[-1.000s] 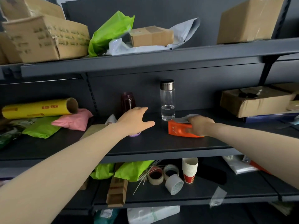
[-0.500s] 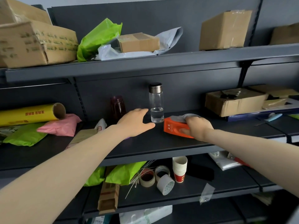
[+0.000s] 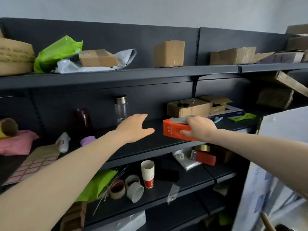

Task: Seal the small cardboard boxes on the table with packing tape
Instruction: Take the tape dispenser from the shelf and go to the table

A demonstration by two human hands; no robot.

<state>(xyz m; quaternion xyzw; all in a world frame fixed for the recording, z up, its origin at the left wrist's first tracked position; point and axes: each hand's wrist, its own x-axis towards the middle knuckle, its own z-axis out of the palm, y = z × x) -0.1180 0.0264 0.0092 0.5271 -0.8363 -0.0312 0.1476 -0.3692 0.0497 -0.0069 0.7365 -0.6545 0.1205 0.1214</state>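
Observation:
My right hand grips an orange box with a grey object on top, at the middle shelf. My left hand hovers flat and relaxed over the same shelf, to the left of the orange box, holding nothing. Small cardboard boxes stand on the top shelf: one among plastic bags and another upright to its right. Several tape rolls lie on the lower shelf. A red tape dispenser with a gold roll lies further right there.
A clear bottle and a dark red jar stand behind my left hand. A label sheet, pink bag and white tube lie left. Stacked paper cups stand below. A pale panel rises at right.
The view has swung up and to the right, showing more of the right-hand shelves. My right hand with the orange box has risen slightly off the shelf; my left hand stays flat.

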